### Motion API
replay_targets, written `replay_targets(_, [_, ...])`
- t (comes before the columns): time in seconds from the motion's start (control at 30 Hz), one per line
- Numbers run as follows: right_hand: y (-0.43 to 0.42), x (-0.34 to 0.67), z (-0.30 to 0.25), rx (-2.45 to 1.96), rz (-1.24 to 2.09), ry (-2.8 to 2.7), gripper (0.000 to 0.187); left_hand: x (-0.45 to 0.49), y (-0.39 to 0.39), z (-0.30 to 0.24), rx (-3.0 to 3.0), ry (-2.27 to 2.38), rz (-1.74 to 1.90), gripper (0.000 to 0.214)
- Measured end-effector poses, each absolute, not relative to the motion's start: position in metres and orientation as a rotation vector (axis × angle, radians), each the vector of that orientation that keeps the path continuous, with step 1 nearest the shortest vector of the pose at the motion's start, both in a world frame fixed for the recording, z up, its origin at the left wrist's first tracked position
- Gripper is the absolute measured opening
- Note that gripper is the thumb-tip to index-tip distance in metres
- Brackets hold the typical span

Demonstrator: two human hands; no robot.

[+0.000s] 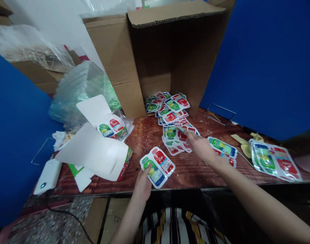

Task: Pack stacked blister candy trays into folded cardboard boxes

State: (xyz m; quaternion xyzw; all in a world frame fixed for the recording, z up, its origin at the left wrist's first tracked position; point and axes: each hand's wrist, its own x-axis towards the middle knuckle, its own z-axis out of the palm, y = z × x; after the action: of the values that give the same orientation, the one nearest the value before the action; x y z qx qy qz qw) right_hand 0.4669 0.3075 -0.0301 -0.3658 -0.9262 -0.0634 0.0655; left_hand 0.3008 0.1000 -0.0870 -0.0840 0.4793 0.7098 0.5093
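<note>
My left hand (144, 183) is closed on a twin packet (158, 166) printed with a red Cola bottle and a green lemon bottle. The thumb lies on its front, just over the table's front edge. My right hand (201, 146) reaches to the near end of a spilled pile of the same packets (171, 117). Its blurred fingers touch the top ones; whether they grip any I cannot tell. Beside that wrist, partly covered by the forearm, lies another small stack of packets (222, 146). An opened white display box (94, 152) stands left, its flaps up.
A large cardboard carton (114, 64) lies on its side, the pile spilling from its mouth. More packets (274, 159) lie at the right. A second open box with packets (111, 128), a white device (48, 176) and plastic bags (76, 88) are left. Blue panels (266, 67) flank the wooden table (190, 173).
</note>
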Motion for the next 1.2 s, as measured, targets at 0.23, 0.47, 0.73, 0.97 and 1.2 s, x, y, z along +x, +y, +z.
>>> replay_targets(0.23, [0.260,0.461,0.026,-0.974,0.718,-2.475,0.058,0.317,0.104,-0.064,0.133,1.398,1.907,0.036])
replay_targets(0.47, [0.219,0.404,-0.012,-0.863,1.407,-2.048,0.028,0.334,0.094,-0.055,0.321,1.373,1.834,0.042])
replay_targets(0.73, [0.238,0.391,-0.027,-0.693,1.485,-2.134,0.028,0.319,0.102,-0.082,0.116,1.454,1.871,0.037])
replay_targets(0.97, [0.338,0.428,-0.071,-1.003,0.082,-2.821,0.054,0.304,0.102,-0.094,-0.192,1.290,1.870,0.039])
replay_targets(1.2, [0.370,0.449,-0.058,-0.818,0.063,-2.938,0.041,0.303,0.105,-0.096,-0.177,1.289,1.858,0.043])
